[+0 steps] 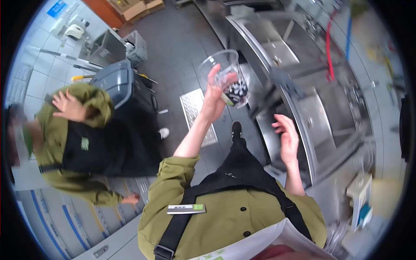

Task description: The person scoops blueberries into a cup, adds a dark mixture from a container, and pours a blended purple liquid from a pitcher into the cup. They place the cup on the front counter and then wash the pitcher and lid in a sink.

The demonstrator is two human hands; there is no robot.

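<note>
My left hand (212,97) is wrapped round a clear plastic cup (227,60), raised in front of me over the floor. The cup leans, its wide rim toward the top of the view. Near its lower end show dark contents or print with pale spots, and a green patch by my fingers. My right hand (287,136) is in the air beside the front of the steel sink unit (310,162), fingers loosely curled and apart, holding nothing.
On the left stands a co-worker in a black apron (117,149), close to a grey lidded bin (115,80). Steel sinks (318,117) run along the right, with a red hose (329,47) above. A metal floor grate (193,106) lies ahead; cardboard boxes (134,8) are farther off.
</note>
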